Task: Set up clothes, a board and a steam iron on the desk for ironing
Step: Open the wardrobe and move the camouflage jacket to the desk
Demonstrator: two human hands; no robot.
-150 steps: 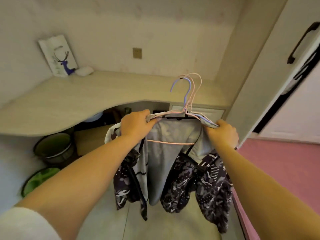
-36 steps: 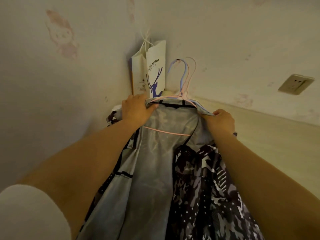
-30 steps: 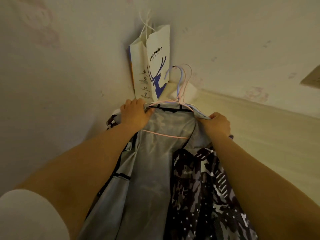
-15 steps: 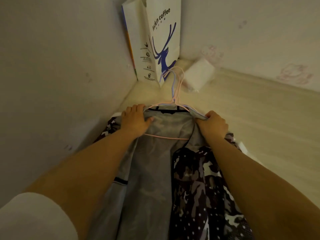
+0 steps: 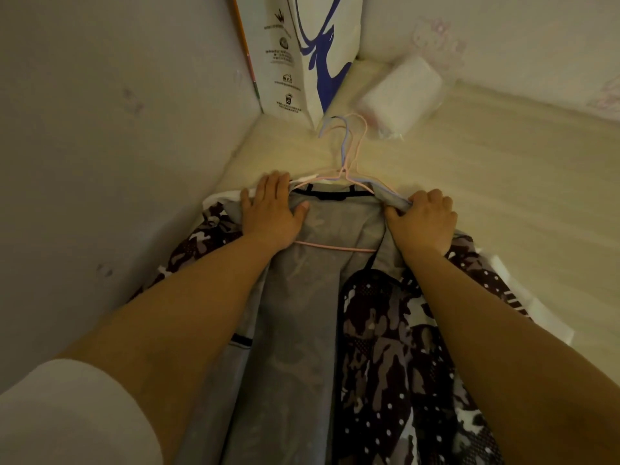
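A bundle of clothes (image 5: 302, 330), with grey lining and a dark camouflage pattern, lies spread on the pale wooden desk (image 5: 503, 182) against the left wall. The clothes hang on pink and lilac wire hangers (image 5: 347, 152), whose hooks rest flat on the desk and point toward the corner. My left hand (image 5: 271, 213) lies flat on the left shoulder of the clothes. My right hand (image 5: 421, 219) is closed on the right shoulder and the hanger end. No board and no iron are in view.
A white paper bag with a blue deer print (image 5: 302, 52) stands in the desk's corner. A white wrapped pack (image 5: 401, 95) lies beside it, near the back wall. The desk's bare wood stretches off to the right.
The clothes came from hanging in the air down onto the desk. Both hands lowered with them toward the corner, and my left hand flattened on the fabric.
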